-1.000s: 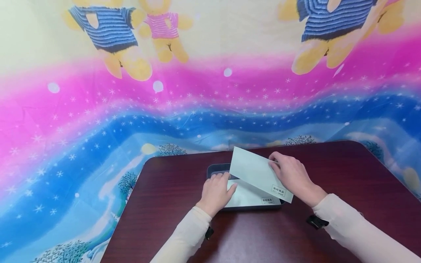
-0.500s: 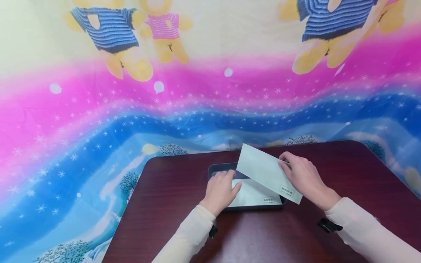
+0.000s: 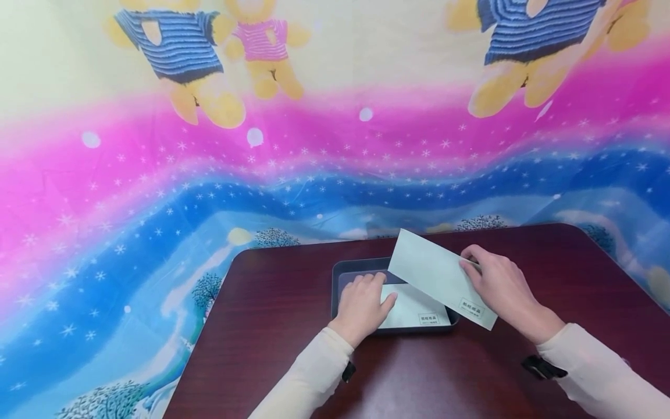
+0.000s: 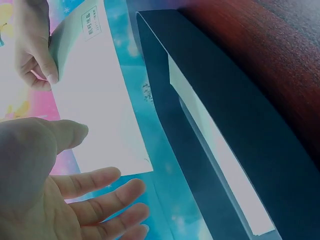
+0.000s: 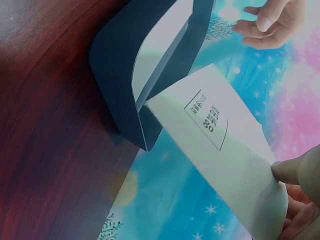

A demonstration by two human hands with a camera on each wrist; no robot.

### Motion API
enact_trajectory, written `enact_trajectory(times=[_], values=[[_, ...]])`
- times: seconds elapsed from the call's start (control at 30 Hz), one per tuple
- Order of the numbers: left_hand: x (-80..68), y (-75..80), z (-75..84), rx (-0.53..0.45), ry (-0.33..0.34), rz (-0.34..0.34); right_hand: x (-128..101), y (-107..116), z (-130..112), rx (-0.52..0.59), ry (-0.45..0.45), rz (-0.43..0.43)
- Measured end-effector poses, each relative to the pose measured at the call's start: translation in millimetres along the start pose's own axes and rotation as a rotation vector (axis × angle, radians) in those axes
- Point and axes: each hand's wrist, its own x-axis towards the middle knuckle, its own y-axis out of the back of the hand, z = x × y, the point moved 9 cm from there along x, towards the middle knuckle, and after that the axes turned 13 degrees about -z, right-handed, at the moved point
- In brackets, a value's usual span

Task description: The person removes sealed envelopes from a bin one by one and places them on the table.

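Observation:
My right hand (image 3: pixel 505 285) pinches a pale green envelope (image 3: pixel 439 276) by its long far edge, thumb on one face. The envelope hangs tilted above the right part of a dark, shallow tray (image 3: pixel 342 267), with a small printed box at its lower right corner. Inside the tray lies another pale envelope (image 3: pixel 410 308) with the same print, partly covered by my left hand (image 3: pixel 361 305). That hand hovers over the tray's left side; in the left wrist view its fingers (image 4: pixel 107 202) are spread and relaxed, apart from the raised envelope (image 4: pixel 102 110).
The tray stands on a dark reddish-brown table (image 3: pixel 272 302) with rounded corners. Behind the table hangs a colourful cloth (image 3: pixel 314 145) printed with bears and snowflakes. Black straps (image 3: pixel 544 368) are at both wrists.
The raised envelope has shifted to the right with my right hand, uncovering more of the tray. My left hand has drifted slightly right over the tray.

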Motion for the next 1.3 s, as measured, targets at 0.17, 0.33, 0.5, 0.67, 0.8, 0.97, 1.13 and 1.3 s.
enact_trajectory(times=[0.17, 0.33, 0.5, 0.67, 0.8, 0.97, 1.13, 1.3], values=[[0.9, -0.5, 4.6, -0.007, 0.002, -0.009, -3, 6, 5, -0.003, -0.003, 0.011], [1.9, 0.1, 7.6, -0.018, -0.001, -0.004, -5, 10, 11, -0.006, -0.015, 0.013], [3.5, 0.6, 10.8, -0.007, -0.020, 0.004, -5, 14, 16, -0.001, -0.021, 0.020], [4.9, 1.0, 13.6, -0.002, -0.035, 0.003, -5, 18, 23, 0.012, -0.051, 0.021], [5.8, 1.5, 16.9, 0.003, -0.043, 0.008, -5, 21, 33, 0.028, -0.094, 0.016], [6.3, 2.7, 22.0, -0.004, -0.049, -0.001, -6, 23, 44, 0.031, -0.117, 0.021], [7.6, 3.3, 28.8, -0.012, -0.061, -0.015, -10, 24, 56, 0.041, -0.145, 0.019], [10.0, 2.4, 32.4, -0.012, -0.060, -0.020, -13, 22, 66, 0.048, -0.172, 0.007]])
